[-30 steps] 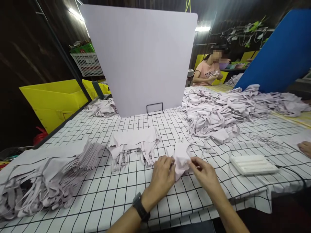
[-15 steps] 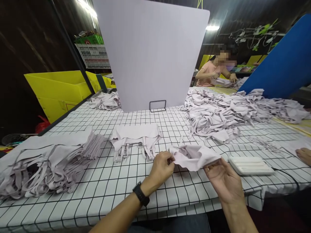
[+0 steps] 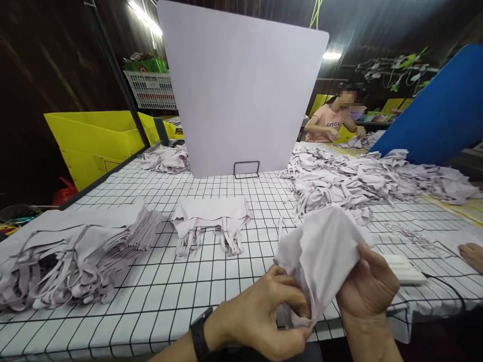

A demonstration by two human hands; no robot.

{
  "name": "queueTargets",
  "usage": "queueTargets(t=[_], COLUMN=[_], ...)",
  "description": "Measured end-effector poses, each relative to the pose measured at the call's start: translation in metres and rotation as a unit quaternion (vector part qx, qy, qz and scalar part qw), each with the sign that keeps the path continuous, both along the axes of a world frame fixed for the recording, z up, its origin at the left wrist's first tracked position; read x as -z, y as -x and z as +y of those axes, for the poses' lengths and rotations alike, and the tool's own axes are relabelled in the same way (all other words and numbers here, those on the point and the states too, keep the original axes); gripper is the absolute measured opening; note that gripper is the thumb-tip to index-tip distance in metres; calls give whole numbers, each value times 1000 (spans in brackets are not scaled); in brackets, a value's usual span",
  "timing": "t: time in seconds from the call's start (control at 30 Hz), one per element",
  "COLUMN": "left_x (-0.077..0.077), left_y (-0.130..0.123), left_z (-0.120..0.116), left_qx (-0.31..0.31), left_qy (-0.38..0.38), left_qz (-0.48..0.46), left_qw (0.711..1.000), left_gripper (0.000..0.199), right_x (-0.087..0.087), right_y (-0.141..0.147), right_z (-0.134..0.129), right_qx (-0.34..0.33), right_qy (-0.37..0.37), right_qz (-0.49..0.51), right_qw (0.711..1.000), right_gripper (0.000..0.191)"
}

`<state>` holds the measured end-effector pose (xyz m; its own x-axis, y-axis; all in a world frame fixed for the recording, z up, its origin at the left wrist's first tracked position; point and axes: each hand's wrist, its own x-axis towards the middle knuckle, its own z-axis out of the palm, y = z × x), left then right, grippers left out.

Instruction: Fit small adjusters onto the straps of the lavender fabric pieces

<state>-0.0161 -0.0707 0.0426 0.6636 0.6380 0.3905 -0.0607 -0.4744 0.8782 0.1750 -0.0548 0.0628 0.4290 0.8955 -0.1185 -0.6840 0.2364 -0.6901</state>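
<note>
A pale lilac garment (image 3: pixel 324 256) is raised above the near edge of the checked cloth. My left hand (image 3: pixel 269 311), with a black watch on the wrist, pinches its lower left edge. My right hand (image 3: pixel 368 284) grips its right side, thumb on the outer face and the other fingers partly hidden. One similar garment with straps (image 3: pixel 211 211) lies flat left of centre. Farther left is a thick stack of folded garments (image 3: pixel 83 251), their straps bunched toward me.
Loose garments form a heap (image 3: pixel 350 176) at back right. A white board (image 3: pixel 245 90) stands behind the table (image 3: pixel 151 311). A white device (image 3: pixel 405 269) with a cable and another person's hand (image 3: pixel 471 255) are at right. A person (image 3: pixel 330 120) sits beyond.
The held garment has been lifted and turned, its cloth now upright. Both my hands have come nearer; the left moved right and down. The far person's arms have shifted.
</note>
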Motion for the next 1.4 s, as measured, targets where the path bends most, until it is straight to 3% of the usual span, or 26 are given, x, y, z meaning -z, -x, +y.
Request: queueTargets(t=[0.1,0.17,0.27,0.37,0.43,0.53,0.57,0.6,0.67,0.73,0.77,0.83,0.9,0.97,1.13,1.4], left_x=[-3,-6,-10,-3,8,25,28,30,29,24,21,14,7,2,-6,-36], left_y=[7,15,31,46,50,49,47,45,42,41,41,44,47,51,54,67], left_z=[13,24,35,30,20,4,1,-2,-3,-2,-1,0,1,2,6,46], left_qx=[22,38,32,-29,-42,-22,-18,-19,-22,-23,-23,-31,-47,-48,15,46], left_qy=[124,167,160,71,3,-34,-35,-35,-29,-21,-16,-3,9,13,22,8], left_qz=[4,-25,-76,51,189,285,293,295,293,283,272,249,236,239,236,144], left_qw=[992,985,984,996,981,958,955,955,955,959,962,968,971,970,972,989], left_gripper=[21,28,27,18,16,19,21,22,20,16,13,7,4,5,9,23], right_x=[-14,-18,-11,20,44,65,65,64,56,47,42,34,27,20,5,-23], right_y=[9,10,3,-16,-31,-48,-50,-49,-40,-23,-13,5,16,17,-2,-56], right_z=[4,9,11,-6,-27,-55,-59,-59,-52,-40,-34,-26,-22,-22,-28,-11], right_qx=[-31,-37,-27,-99,-158,-116,-97,-92,-130,-218,-272,-368,-423,-432,-408,-289], right_qy=[-27,-44,-49,73,192,260,251,224,116,-23,-77,-130,-127,-112,-124,-120], right_qz=[-50,-84,-117,-225,-386,-630,-678,-708,-731,-724,-718,-710,-708,-711,-714,-683], right_qw=[998,995,992,967,888,722,684,663,660,654,636,586,551,543,556,660], right_gripper=[49,46,41,37,32,36,38,36,27,21,20,22,15,4,12,16])
